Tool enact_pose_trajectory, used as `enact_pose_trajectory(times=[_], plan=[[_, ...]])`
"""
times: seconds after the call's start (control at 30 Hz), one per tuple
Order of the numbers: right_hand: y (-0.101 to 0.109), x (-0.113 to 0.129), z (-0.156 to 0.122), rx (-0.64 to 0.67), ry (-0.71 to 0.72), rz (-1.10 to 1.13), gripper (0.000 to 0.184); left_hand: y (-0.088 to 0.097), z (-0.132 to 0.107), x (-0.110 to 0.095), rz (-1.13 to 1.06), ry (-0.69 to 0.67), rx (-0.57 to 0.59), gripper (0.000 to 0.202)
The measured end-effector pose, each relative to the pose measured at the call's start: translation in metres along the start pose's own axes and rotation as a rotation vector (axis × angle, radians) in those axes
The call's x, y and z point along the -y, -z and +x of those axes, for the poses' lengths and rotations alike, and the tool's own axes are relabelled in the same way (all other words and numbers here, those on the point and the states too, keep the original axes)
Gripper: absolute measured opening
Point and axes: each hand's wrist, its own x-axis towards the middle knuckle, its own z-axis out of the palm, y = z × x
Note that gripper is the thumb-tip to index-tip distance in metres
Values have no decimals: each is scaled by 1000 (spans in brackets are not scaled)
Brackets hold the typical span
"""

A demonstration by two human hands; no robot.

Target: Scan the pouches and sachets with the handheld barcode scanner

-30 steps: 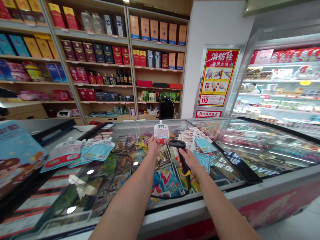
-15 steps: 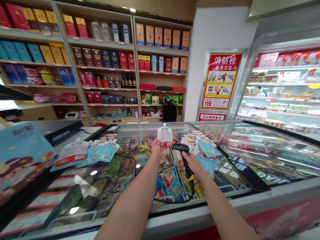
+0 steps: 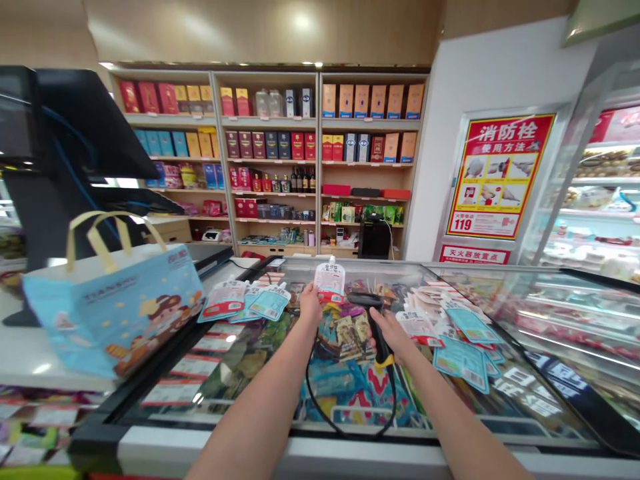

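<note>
Head view turns, but work stays put: left hand (image 3: 310, 307) pinches a spouted pouch (image 3: 331, 283), right hand (image 3: 391, 332) grips a barcode scanner (image 3: 382, 348).

2 hands (image 3: 311, 308) (image 3: 391, 332), 1 scnr (image 3: 374, 304)

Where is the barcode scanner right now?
In the head view, the barcode scanner is slightly right of centre, gripped in the right hand over the glass-topped case, beside the pouch in the left hand.
</note>
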Motion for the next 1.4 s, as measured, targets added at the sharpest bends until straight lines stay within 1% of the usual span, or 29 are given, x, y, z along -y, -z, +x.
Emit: enact_pose_trajectory(times=[0.17,0.27,0.33,0.4,0.47,0.5,0.6,0.7,0.8,0.9,0.97,1.0,1.03,1.1,1.23,1.27,1.33,1.4], plan=[[-62,-2,16,110,-18,-7,37,55,13,-49,32,-139,-172,24],[-93,-8,25,154,-11,-1,37,92,26,-73,130,-194,-291,23],[-109,-12,29,178,-20,-13,36,115,35,-87,281,-263,-354,22],[-122,-14,32,194,-31,-26,37,135,41,-99,492,-358,-404,19],[-131,-16,35,212,-30,-33,40,149,44,-108,678,-442,-442,20],[-134,-16,35,220,-26,-32,41,153,44,-112,748,-477,-453,24],[-139,-16,36,224,-19,-36,43,154,38,-120,959,-586,-432,39],[-135,-16,36,190,-24,-30,41,142,27,-117,1277,-683,-330,40],[-124,-18,37,138,-32,0,38,124,16,-98,1515,-706,-135,35],[-109,-21,38,90,-36,14,37,108,12,-70,1602,-723,63,29],[-99,-24,38,67,-30,4,38,102,15,-54,1634,-726,138,23],[-94,-26,37,57,-28,-6,38,100,17,-48,1654,-715,152,21],[-90,-27,36,50,-29,-20,38,100,20,-45,1681,-693,143,20],[-82,-28,34,44,-40,-53,40,100,26,-44,1761,-625,77,23],[-69,-25,30,14,-40,-30,40,103,38,-57,1948,-526,-162,36],[-66,-24,30,1,-32,-4,39,104,40,-60,1984,-515,-201,39],[-59,-22,28,-11,-23,29,39,105,42,-66,2048,-493,-225,43],[-53,-20,25,-5,-24,36,39,106,41,-69,2099,-484,-199,47]])
